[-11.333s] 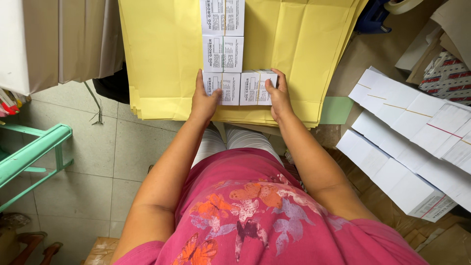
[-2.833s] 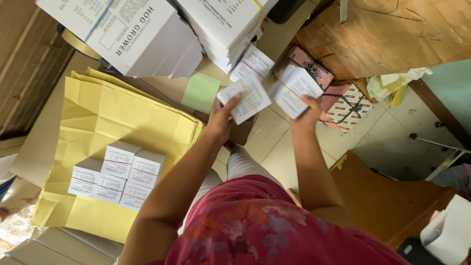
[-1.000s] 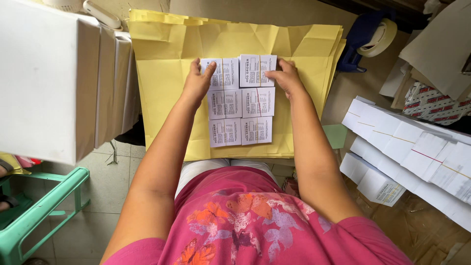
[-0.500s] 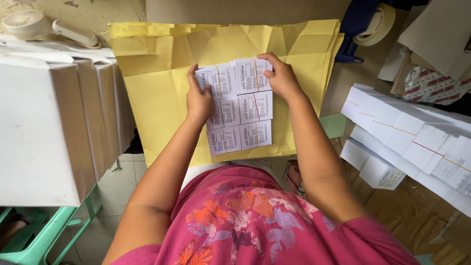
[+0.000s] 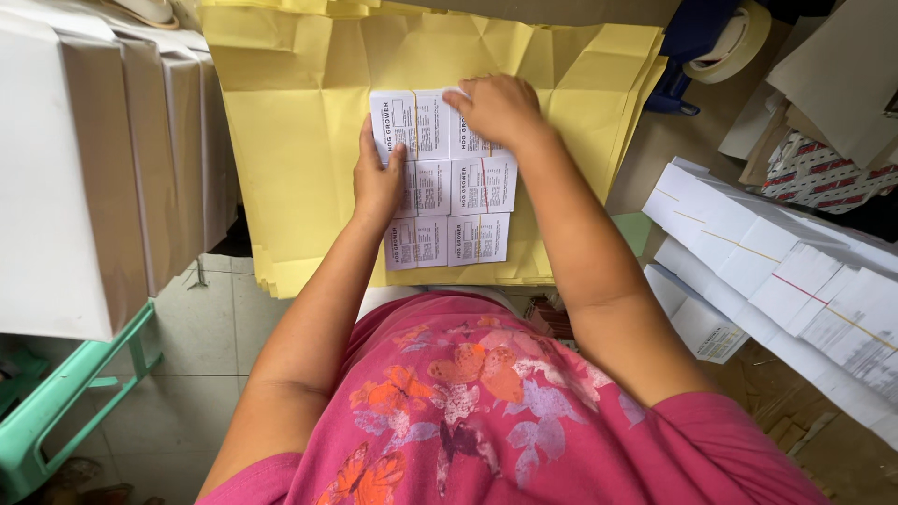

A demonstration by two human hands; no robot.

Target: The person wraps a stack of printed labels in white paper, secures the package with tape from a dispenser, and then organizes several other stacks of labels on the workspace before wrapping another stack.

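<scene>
- On the stack of yellow paper sheets (image 5: 281, 140), white printed card bundles (image 5: 449, 178) lie in a tight block of rows, each strapped with a thin rubber band.
- Step in hand, as it looks: squaring the block, with both hands at its top row.
- Left hand (image 5: 377, 182) lies flat against the block's left edge, fingers straight and close together, thumb tucked along the side; it grips nothing.
- Right hand (image 5: 496, 108) presses down on the top-right bundle, fingers curled over its far edge; whether they pinch it or only push cannot be told, since the knuckles hide the tips.
- Both forearms reach straight ahead from the pink floral shirt (image 5: 505, 411), elbows bent outward.
- Squaring would call for even pressure from both sides so the rows stay flush.
- More banded white bundles (image 5: 786, 281) lie to the right, white boxes (image 5: 103, 159) to the left.
</scene>
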